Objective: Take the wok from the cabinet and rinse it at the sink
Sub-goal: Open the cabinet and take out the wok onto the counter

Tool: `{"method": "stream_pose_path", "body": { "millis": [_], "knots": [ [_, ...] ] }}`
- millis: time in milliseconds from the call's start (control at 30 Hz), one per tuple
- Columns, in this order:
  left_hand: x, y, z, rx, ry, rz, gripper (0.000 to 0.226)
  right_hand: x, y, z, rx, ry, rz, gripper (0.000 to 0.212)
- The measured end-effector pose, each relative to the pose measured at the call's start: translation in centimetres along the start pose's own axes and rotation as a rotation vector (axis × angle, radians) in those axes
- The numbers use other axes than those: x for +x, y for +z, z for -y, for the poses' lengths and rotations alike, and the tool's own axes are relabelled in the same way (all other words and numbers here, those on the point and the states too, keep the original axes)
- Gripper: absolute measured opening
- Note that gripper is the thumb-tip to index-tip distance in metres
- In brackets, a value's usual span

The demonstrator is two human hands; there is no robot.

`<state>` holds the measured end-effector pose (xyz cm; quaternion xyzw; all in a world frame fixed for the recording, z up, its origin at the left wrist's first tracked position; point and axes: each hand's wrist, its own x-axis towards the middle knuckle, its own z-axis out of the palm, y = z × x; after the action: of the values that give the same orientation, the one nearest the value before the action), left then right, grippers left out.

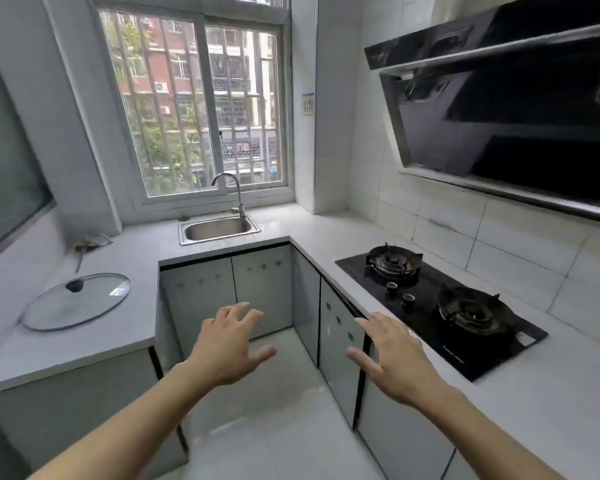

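No wok shows anywhere in the head view. Grey cabinet doors (pixel 229 292) run under the L-shaped counter, all closed. A small steel sink (pixel 219 229) with a curved faucet (pixel 234 192) sits below the window. My left hand (pixel 227 344) hangs in the air in front of the cabinets below the sink, fingers spread and empty. My right hand (pixel 392 358) is stretched out beside the cabinet door (pixel 340 327) under the stove, fingers straight, holding nothing.
A glass pot lid (pixel 77 301) lies on the left counter. A black two-burner gas stove (pixel 440 310) is set in the right counter, with a black range hood (pixel 506 109) above it. The pale tiled floor (pixel 278 410) lies between the counters.
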<state>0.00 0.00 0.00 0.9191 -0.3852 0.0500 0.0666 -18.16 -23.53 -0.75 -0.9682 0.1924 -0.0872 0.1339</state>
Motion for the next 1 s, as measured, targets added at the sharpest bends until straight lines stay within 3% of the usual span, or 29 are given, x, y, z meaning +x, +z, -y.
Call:
{"method": "stream_pose_path", "body": {
  "millis": [300, 600, 1000],
  "knots": [
    [10.5, 4.3, 5.2, -0.013, -0.129, 0.012, 0.071, 15.2, 3.4, -1.2, -0.044, -0.108, 0.069, 0.068],
    [24.5, 7.4, 15.0, -0.109, -0.193, 0.034, 0.071, 32.7, 5.7, 2.3, -0.116, -0.144, 0.132, 0.068],
    [39.1, 10.2, 24.5, -0.052, -0.296, 0.021, 0.071, 53.2, 10.2, 4.1, -0.108, -0.247, 0.171, 0.066]
  ]
}}
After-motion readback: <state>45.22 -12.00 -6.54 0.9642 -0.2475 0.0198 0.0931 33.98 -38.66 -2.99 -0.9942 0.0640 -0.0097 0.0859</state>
